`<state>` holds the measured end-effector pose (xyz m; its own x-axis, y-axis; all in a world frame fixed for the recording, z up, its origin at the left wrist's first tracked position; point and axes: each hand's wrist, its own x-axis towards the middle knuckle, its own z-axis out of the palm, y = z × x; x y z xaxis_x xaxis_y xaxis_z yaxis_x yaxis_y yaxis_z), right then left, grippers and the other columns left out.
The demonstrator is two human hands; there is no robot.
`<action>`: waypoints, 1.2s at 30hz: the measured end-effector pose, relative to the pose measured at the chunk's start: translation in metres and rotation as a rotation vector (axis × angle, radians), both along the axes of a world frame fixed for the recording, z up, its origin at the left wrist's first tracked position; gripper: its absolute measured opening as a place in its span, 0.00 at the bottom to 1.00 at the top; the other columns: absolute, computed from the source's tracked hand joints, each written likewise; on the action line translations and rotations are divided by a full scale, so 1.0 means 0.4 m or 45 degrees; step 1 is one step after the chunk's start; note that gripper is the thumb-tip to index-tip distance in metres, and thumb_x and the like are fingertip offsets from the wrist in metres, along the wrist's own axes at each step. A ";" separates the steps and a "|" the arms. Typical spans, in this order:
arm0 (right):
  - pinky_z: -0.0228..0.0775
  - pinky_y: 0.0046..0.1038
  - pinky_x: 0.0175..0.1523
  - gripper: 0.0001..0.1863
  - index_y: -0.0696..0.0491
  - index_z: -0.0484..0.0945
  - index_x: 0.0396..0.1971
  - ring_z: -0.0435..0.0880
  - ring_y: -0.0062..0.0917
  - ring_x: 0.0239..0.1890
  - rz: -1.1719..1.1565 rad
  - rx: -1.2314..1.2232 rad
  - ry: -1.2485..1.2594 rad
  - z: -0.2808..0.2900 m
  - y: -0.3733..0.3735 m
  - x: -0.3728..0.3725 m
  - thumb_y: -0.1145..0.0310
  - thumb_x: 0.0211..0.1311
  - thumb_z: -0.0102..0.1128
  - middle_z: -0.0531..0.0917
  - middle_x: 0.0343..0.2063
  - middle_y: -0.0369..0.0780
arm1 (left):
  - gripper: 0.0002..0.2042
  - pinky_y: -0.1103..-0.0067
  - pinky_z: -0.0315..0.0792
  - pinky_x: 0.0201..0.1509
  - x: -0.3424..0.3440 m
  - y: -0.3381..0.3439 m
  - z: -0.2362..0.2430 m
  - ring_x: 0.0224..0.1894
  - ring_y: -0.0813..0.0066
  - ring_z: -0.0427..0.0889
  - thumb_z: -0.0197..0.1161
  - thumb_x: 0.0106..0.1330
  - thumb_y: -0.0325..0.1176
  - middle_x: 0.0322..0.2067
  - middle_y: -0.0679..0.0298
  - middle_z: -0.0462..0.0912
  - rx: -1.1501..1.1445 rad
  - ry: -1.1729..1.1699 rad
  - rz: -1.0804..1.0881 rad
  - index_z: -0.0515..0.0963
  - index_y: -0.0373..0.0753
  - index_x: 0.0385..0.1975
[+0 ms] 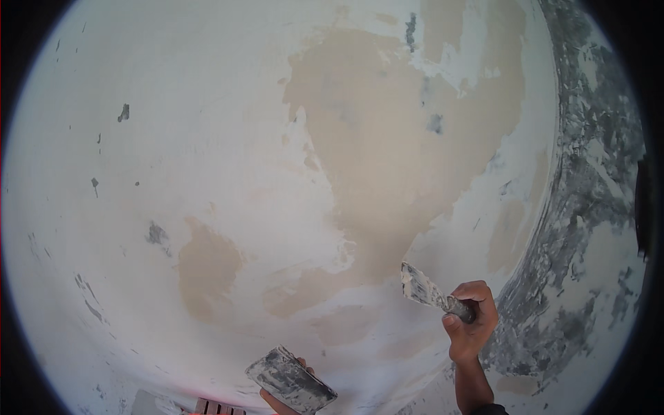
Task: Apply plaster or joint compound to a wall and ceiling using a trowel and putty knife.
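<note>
In my right hand [474, 315] is a putty knife [423, 286], the fingers wrapped round its dark, smeared handle. Its blade is coated with pale filler and points up and left, close to or against the wall [277, 173]; I cannot tell if it touches. Near the lower edge, my left hand [275, 402] grips a flat rectangular trowel [290, 379] from behind, fingertips showing past its upper right edge. Grey and whitish smears cover the trowel's face. Whatever handle it has is hidden. Above the putty knife spreads a large beige patch [401, 152] of filler.
At the right, a rough grey strip of wall [581, 249] meets the white surface along a bent edge. A smaller beige patch [206, 270] and several dark nicks mark the left part. Low down stands a brownish slotted object [218, 407], partly cut off.
</note>
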<state>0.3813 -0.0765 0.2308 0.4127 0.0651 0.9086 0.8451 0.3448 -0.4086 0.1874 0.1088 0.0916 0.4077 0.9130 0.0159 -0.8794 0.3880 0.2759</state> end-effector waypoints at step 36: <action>0.64 0.20 0.29 0.15 0.58 0.79 0.32 0.73 0.14 0.22 -0.581 -0.066 -0.164 0.348 -0.017 0.187 0.62 0.73 0.55 0.77 0.19 0.32 | 0.26 0.55 0.72 0.58 0.057 -0.067 0.054 0.54 0.49 0.77 0.43 0.69 0.49 0.54 0.51 0.78 -0.202 0.332 -0.032 0.72 0.37 0.59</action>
<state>0.4560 -0.0833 0.3698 0.2942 -0.0502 0.9544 0.9503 -0.0913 -0.2977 0.2104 0.0822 0.1132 0.4022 0.8851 -0.2343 -0.7764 0.4653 0.4250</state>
